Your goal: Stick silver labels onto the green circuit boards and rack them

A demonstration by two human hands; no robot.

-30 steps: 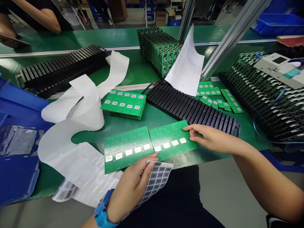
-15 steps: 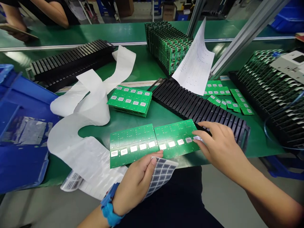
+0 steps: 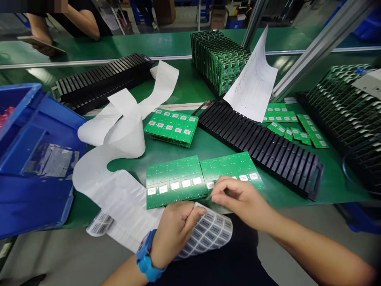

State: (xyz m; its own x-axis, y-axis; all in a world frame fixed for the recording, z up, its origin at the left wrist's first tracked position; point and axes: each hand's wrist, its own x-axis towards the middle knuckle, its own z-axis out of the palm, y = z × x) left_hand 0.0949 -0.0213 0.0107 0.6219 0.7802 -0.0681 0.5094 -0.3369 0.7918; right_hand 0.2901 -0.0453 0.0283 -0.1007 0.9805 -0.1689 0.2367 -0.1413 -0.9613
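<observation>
My left hand (image 3: 178, 228) is closed on the edge of a sheet of printed labels (image 3: 212, 230), thumb on top, over my lap. My right hand (image 3: 238, 198) has thumb and forefinger pinched together just above the sheet's upper edge; whatever lies between the fingertips is too small to make out. Behind the hands, two green circuit boards lie side by side on the table. The left board (image 3: 172, 171) has a row of white labels. The right board (image 3: 226, 166) has a similar row, partly covered by my right hand.
White backing strip (image 3: 125, 131) curls beside a blue bin (image 3: 44, 198). A stack of labelled boards (image 3: 171, 127) sits behind. Black slotted racks (image 3: 258, 147), upright boards (image 3: 222, 59), a leaning paper (image 3: 253, 83) and small board pieces (image 3: 293, 133) surround this. Another person's arm (image 3: 86, 24) is across the bench.
My right hand has moved left and down from the right board's far end label to the label sheet. That end label now shows uncovered. The left hand still holds the sheet.
</observation>
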